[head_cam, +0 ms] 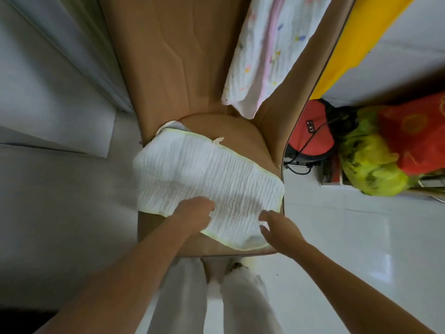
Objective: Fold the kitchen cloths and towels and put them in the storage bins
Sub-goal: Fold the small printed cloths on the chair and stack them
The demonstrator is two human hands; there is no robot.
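Hands first, low in the frame: the left hand [197, 210] lies palm down on the near part of a white ribbed cloth [204, 179] with a pale green hem, fingers together and pressing. The right hand [277, 227] hovers at the cloth's near right corner, fingers spread and gripping nothing. This cloth sits at mid frame on the near end of a brown padded surface [168, 68], and its long axis runs from left to lower right, with the left end hanging off the edge. That overhang could drag the cloth to the floor if the left hand lifts. Farther off, at upper right, lies a patterned white and pink towel [260, 56].
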